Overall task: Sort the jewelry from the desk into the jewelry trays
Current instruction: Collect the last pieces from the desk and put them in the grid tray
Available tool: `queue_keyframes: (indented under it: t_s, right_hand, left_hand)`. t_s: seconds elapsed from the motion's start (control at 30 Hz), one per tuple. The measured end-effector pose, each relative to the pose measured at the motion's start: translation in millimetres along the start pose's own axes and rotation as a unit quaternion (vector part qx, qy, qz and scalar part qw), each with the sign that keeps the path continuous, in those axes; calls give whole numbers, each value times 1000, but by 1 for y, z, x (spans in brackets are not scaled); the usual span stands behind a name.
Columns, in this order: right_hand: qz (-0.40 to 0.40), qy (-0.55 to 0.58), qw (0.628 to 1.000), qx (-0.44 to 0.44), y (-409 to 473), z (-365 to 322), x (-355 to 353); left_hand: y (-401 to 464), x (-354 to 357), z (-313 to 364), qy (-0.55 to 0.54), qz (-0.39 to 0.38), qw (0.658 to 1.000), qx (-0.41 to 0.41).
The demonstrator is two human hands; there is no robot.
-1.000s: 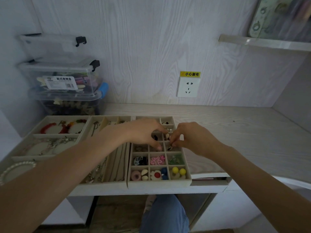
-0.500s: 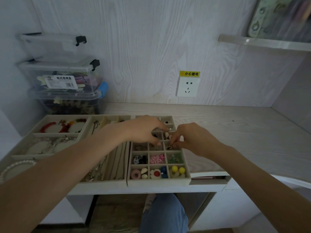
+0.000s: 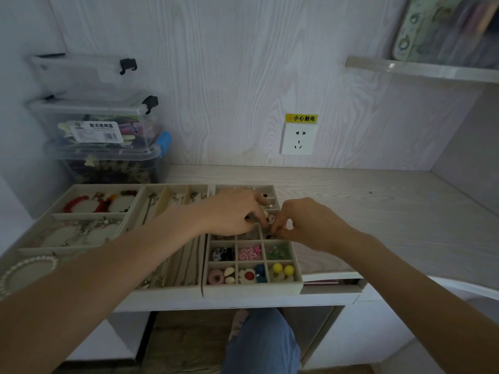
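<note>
**Both hands meet over the grid tray's middle cells**

Directly ahead of me, at the near edge of the desk (image 3: 378,211), three beige jewelry trays sit side by side. My left hand (image 3: 232,211) reaches in from the left and lies across the upper half of the grid tray (image 3: 251,288), the rightmost one, its fingers bent down into the cells. My right hand (image 3: 305,225) comes in from the right, its fingertips (image 3: 274,231) drawn together over the right-hand column, just above the cell holding the green piece (image 3: 278,252). A small dark piece (image 3: 268,235) shows at those fingertips; I judge they are pinching it, though it is too small to be sure. Whether the left hand grasps anything I cannot tell.

The two hands nearly touch, and the piece lies between them, nearer the right. The cell below it opens straight down, so the coming move is, I judge, a short drop and a release by the right hand.

To the left are the necklace tray (image 3: 172,238) with long channels running away from me and the bracelet tray (image 3: 81,220) with red bracelets. The front cells already hold a pink flower (image 3: 249,253) and yellow beads (image 3: 283,269). I see no loose jewelry on the bare desk.
</note>
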State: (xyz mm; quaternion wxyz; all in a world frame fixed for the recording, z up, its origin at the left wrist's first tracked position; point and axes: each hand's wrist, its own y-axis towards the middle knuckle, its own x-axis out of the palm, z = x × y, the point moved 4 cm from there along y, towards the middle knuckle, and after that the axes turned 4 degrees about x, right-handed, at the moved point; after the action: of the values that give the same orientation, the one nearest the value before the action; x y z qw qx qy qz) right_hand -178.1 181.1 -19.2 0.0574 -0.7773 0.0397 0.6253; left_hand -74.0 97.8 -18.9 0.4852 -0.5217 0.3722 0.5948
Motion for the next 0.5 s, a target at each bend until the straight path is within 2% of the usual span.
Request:
queue_keyframes:
  t_s: [0.2,0.5]
  right_hand:
    - [-1,14,1000,-3,-3,1,-2]
    - [27,16,999,39,-3,2,-4]
  left_hand:
    - [2,5,0,12,-17,1000,-1]
    - [-1,7,0,-3,-21,1000,4]
